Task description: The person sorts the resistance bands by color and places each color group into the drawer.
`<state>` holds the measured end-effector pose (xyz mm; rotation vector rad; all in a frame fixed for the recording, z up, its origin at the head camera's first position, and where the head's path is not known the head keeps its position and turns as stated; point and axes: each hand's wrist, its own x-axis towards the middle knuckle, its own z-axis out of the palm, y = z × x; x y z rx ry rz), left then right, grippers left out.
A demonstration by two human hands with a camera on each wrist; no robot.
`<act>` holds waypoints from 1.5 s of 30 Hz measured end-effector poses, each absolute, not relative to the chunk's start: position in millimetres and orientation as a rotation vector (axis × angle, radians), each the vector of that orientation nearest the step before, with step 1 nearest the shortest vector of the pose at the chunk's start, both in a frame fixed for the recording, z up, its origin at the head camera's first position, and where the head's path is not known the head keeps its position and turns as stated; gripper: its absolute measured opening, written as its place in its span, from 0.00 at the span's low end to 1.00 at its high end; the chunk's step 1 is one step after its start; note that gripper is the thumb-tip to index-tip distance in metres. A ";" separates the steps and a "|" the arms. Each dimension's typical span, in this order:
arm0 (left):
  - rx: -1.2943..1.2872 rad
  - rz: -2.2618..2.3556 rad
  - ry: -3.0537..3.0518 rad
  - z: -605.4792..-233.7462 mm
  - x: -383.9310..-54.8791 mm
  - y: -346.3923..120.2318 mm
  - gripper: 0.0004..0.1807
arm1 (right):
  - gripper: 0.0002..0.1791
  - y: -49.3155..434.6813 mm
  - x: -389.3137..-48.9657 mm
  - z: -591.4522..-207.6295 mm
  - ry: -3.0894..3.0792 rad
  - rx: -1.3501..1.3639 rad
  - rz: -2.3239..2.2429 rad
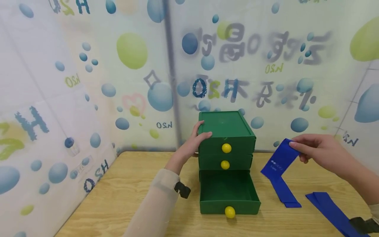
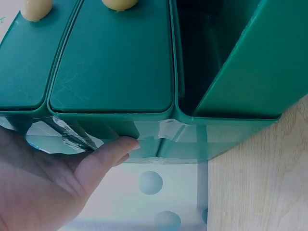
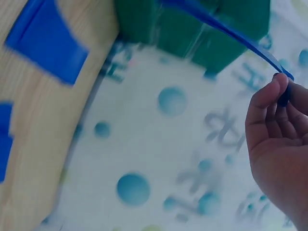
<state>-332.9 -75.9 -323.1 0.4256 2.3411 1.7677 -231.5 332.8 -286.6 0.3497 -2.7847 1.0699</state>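
Note:
A small green drawer cabinet [image 1: 226,123] with yellow round knobs stands on the table. Its bottom drawer [image 1: 213,207] is pulled out with nothing inside, while the upper two are closed. My left hand [image 1: 191,143] rests against the cabinet's left side, thumb at the upper front corner; the left wrist view shows its fingers [image 2: 113,150] along the taped side wall. To the right of the cabinet, my right hand [image 1: 322,151] pinches the top of a blue resistance band [image 1: 275,168] between thumb and fingers. The band hangs down with a bend, its lower end at the tabletop.
A second blue band [image 1: 331,207] lies on the wooden table [image 1: 112,197] at the front right, partly behind the right wrist strap [image 1: 365,225]. A patterned curtain [image 1: 136,95] with blue and green spots closes off the back and left, close behind the cabinet.

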 end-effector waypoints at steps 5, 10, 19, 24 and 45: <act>0.417 1.767 2.345 -325.0 -333.8 -76.2 0.44 | 0.22 279.6 -217.3 -281.5 -2.758 0.491 1.315; 0.431 1.768 2.346 -325.1 -333.4 -76.0 0.44 | 0.22 234.3 -211.8 -292.3 -2.719 0.557 1.507; 0.426 1.772 2.342 -325.0 -331.9 -75.9 0.44 | 0.19 182.7 -217.2 -323.8 -2.672 0.611 1.727; 0.415 1.771 2.348 -324.4 -331.5 -75.2 0.44 | 0.20 166.6 -214.3 -331.2 -2.636 0.616 1.887; 0.408 1.772 2.348 -324.9 -333.3 -75.0 0.44 | 0.12 177.6 -237.1 -382.9 -2.854 0.316 1.640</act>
